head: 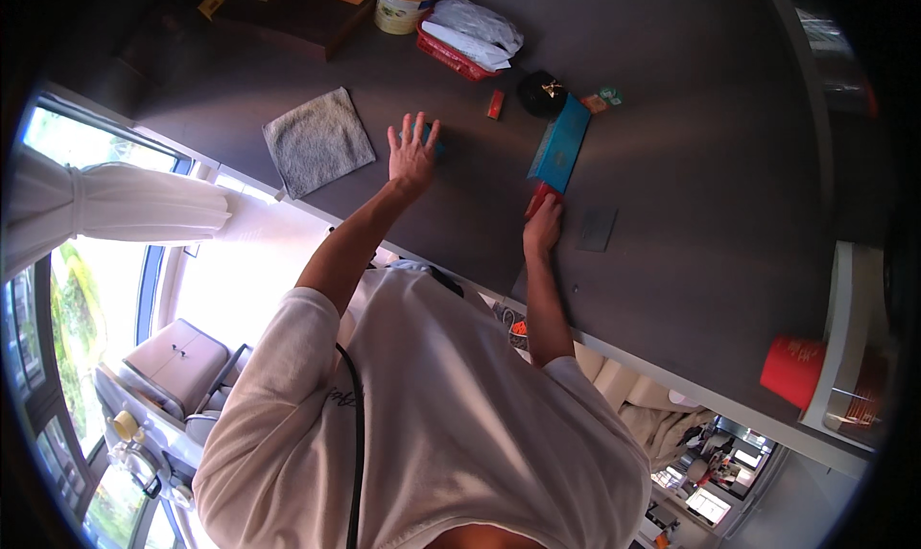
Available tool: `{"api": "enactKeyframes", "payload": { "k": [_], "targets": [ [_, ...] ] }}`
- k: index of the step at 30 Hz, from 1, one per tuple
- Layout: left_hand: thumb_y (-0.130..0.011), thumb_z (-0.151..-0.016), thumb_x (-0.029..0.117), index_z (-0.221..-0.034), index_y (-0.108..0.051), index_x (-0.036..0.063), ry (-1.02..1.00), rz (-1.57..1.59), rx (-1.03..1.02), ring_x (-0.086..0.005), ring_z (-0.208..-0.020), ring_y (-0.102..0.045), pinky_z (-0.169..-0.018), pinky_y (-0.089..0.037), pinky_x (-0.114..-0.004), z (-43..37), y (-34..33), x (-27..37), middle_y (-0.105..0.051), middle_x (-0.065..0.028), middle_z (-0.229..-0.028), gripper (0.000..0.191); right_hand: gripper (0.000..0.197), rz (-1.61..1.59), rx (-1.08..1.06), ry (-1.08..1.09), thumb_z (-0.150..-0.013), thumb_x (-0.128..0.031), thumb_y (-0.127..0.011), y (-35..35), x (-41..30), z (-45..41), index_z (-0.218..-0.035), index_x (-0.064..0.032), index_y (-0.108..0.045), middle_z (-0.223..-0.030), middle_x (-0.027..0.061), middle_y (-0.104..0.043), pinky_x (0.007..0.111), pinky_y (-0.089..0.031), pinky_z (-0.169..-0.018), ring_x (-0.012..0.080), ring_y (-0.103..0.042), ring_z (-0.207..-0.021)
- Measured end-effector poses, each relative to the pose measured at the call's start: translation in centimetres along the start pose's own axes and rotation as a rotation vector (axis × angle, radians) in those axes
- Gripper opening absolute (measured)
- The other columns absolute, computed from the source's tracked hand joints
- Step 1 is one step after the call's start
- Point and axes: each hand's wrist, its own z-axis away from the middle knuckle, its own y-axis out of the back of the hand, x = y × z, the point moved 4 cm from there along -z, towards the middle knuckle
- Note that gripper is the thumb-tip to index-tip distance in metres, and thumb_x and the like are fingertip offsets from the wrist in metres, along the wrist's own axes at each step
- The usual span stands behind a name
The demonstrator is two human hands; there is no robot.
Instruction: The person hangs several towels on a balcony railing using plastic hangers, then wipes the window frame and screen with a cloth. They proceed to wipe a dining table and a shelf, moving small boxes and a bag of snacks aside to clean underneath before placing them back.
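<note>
My left hand [412, 153] lies palm down on the dark tabletop [691, 189], fingers spread over a small blue item [440, 148]. Most of that item is hidden under the hand. In my right hand [543, 225] is the red handle [541, 198] of a flat blue tool [563, 146]. Its blue part points away from me and has a pale, rough-looking edge on the left; its exact kind is unclear. Beyond its far end sits a round black object [540, 94] with a gold mark. To the left of my left hand lies a grey cloth [320, 145].
A small red box [495, 104] lies between the hands, further back. Behind it stand a red basket [453, 58] with a plastic bag [478, 27] and a tin [404, 6]. A thin grey rectangle [597, 229] is right of my right hand. A red cup [791, 370] is far right.
</note>
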Motion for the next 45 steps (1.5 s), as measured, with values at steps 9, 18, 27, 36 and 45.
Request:
{"api": "enactKeyframes", "payload": {
  "k": [9,18,27,36,45],
  "targets": [
    [-0.085,-0.076,0.031,-0.163,-0.018,0.0168,0.133,0.390,0.076,-0.0430,-0.151,-0.024,-0.123,-0.024,-0.050,1.2,-1.3,-3.7,-0.027,-0.0229,-0.162,0.111,0.043,0.014,-0.097,-0.085,-0.098,-0.013,-0.062,0.6,-0.4,-0.6,-0.136,-0.0085,-0.043,-0.131,0.0261,-0.055,0.053,-0.053,-0.092,0.0457,-0.062,-0.114],
    [-0.078,-0.082,0.041,-0.164,-0.011,0.0167,0.144,0.275,-0.025,-0.0368,-0.153,-0.023,-0.125,-0.021,-0.046,1.0,-2.0,-3.4,-0.026,-0.0200,-0.164,0.109,0.041,-0.174,-0.341,0.070,-0.088,-0.004,-0.064,-1.2,-5.9,5.0,-0.127,-0.0006,-0.056,-0.124,0.0263,-0.060,0.049,-0.048,-0.102,0.0434,-0.057,-0.120],
    [-0.082,-0.079,0.038,-0.162,-0.017,0.0096,0.154,0.382,0.047,-0.0341,-0.152,-0.029,-0.125,-0.023,-0.045,1.4,-0.9,-4.6,-0.034,-0.0186,-0.161,0.109,0.047,-0.075,-0.379,0.076,-0.088,-0.014,-0.068,-1.3,-5.2,1.9,-0.132,-0.0051,-0.058,-0.142,0.0270,-0.051,0.047,-0.043,-0.111,0.0425,-0.048,-0.134],
    [-0.081,-0.080,0.037,-0.161,-0.017,0.0042,0.142,0.381,0.012,-0.0340,-0.152,-0.026,-0.125,-0.021,-0.048,1.8,-1.3,-4.8,-0.036,-0.0152,-0.160,0.108,0.070,-0.427,-0.206,0.393,-0.090,-0.010,-0.067,-1.5,-17.9,-8.7,-0.154,-0.0131,-0.038,-0.157,0.0302,-0.025,0.050,-0.038,-0.114,0.0495,-0.039,-0.139],
    [-0.083,-0.071,0.050,-0.159,-0.026,0.0078,0.162,0.168,-0.155,-0.0281,-0.152,-0.024,-0.111,-0.021,-0.078,0.3,1.3,-0.8,-0.036,-0.0072,-0.158,0.113,0.055,-0.209,-0.213,0.312,-0.093,-0.029,-0.068,-7.0,-20.1,-12.8,-0.142,-0.0060,-0.057,-0.137,0.0246,-0.057,0.046,-0.043,-0.109,0.0376,-0.050,-0.133]
  ]
}}
